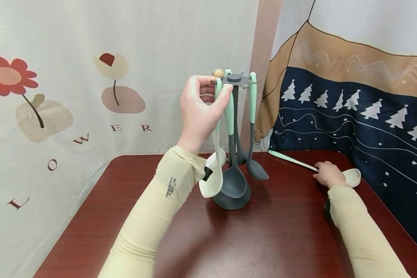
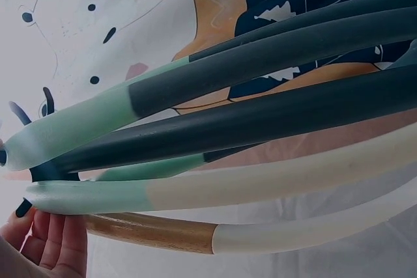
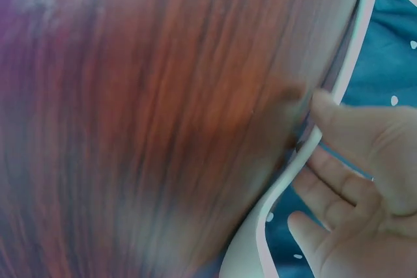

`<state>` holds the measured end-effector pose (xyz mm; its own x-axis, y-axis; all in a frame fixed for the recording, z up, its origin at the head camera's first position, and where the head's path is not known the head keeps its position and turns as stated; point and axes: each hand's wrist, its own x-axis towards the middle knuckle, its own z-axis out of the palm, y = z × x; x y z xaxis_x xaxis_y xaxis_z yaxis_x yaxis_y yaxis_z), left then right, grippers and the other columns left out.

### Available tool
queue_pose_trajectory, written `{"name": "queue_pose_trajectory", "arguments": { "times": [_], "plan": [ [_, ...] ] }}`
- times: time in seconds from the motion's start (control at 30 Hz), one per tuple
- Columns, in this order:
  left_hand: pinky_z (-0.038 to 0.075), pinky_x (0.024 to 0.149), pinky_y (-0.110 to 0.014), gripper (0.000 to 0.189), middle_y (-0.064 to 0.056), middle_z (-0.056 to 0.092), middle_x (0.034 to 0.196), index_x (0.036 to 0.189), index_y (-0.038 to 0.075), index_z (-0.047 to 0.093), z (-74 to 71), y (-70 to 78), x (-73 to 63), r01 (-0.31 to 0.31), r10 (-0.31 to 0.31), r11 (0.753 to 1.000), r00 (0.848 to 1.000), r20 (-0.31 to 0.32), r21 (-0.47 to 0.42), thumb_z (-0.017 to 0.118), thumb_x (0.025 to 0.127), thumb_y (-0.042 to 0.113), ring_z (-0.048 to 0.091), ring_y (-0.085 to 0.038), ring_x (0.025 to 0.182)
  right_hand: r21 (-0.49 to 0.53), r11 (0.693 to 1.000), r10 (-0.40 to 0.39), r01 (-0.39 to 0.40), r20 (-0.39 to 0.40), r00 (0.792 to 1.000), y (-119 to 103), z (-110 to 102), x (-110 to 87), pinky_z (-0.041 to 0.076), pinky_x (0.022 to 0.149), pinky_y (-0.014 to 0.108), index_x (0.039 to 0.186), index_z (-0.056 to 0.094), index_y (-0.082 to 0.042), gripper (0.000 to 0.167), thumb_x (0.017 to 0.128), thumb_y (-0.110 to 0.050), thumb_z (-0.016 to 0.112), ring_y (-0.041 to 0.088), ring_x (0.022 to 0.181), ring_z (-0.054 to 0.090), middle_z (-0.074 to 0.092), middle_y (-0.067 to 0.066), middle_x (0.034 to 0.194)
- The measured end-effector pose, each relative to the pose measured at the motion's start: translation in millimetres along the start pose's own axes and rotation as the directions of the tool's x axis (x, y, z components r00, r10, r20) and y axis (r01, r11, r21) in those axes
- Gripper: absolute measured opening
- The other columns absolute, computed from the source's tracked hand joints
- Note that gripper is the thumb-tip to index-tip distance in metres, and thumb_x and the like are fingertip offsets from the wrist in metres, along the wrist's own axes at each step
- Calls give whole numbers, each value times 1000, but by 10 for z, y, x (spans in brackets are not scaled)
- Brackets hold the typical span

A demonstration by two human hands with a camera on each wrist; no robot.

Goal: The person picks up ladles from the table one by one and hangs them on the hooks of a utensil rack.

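Note:
At the utensil stand's top (image 1: 234,78), my left hand (image 1: 203,104) pinches the mint-green handle of a hanging white spoon (image 1: 212,184). Its fingers (image 2: 62,242) lie along that handle in the left wrist view, while the thumb is mostly out of frame there. A grey ladle (image 1: 234,181) hangs beside it, its handle top by my thumb. Over at the right side of the table, my right hand (image 1: 330,174) holds another white spoon (image 1: 353,177) by its shaft, between thumb and fingers (image 3: 326,187); its mint-green handle points left.
Another grey utensil (image 1: 257,170) hangs at the stand's right. A white utensil with a wooden handle (image 2: 153,231) hangs beyond the left hand. The stand's round base (image 1: 232,203) rests on the red-brown table (image 1: 153,200). Printed curtains (image 1: 351,127) border the table behind and at right.

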<state>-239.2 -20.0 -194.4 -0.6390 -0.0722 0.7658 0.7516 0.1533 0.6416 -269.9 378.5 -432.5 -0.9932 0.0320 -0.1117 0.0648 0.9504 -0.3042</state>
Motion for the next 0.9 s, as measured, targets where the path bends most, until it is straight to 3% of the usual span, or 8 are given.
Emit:
{"name": "queue_pose_trajectory", "arguments": {
  "times": [0.23, 0.4, 0.6, 0.9],
  "plan": [
    [54, 73, -27, 32, -9, 63, 97, 105, -2, 59, 0, -12, -2, -8, 8, 1000, 1000, 3, 10, 74, 84, 17, 64, -17, 84, 5, 993, 121, -121, 7, 993, -22, 2, 23, 50, 70, 59, 115, 59, 8, 27, 92, -5, 55, 47, 95, 52, 54, 31, 108],
    [54, 73, -27, 33, -9, 63, 97, 105, -2, 59, -6, -12, 5, -10, 10, 1000, 1000, -1, 7, 74, 84, 17, 64, -18, 84, 0, 985, 172, -172, 12, 985, -40, 1, 50, 50, 63, 55, 106, 62, 4, 21, 93, -8, 50, 43, 84, 55, 58, 29, 101],
    [54, 74, -28, 32, -9, 62, 98, 105, -1, 59, -5, -7, 8, 1, -1, 1000, 1000, 4, 4, 75, 84, 17, 64, -18, 85, 7, 981, 193, -193, 16, 981, -43, 1, 28, 49, 63, 52, 107, 62, 3, 20, 93, -6, 52, 42, 85, 55, 58, 29, 103],
    [54, 74, -28, 32, -9, 63, 98, 105, -1, 59, -10, -7, 6, -1, 1, 1000, 1000, 1, 9, 75, 84, 18, 64, -17, 85, 28, 988, 153, -153, -1, 988, -23, -22, -46, 49, 61, 51, 105, 64, 5, 19, 89, -2, 56, 40, 82, 55, 60, 28, 100]
  ]
}}
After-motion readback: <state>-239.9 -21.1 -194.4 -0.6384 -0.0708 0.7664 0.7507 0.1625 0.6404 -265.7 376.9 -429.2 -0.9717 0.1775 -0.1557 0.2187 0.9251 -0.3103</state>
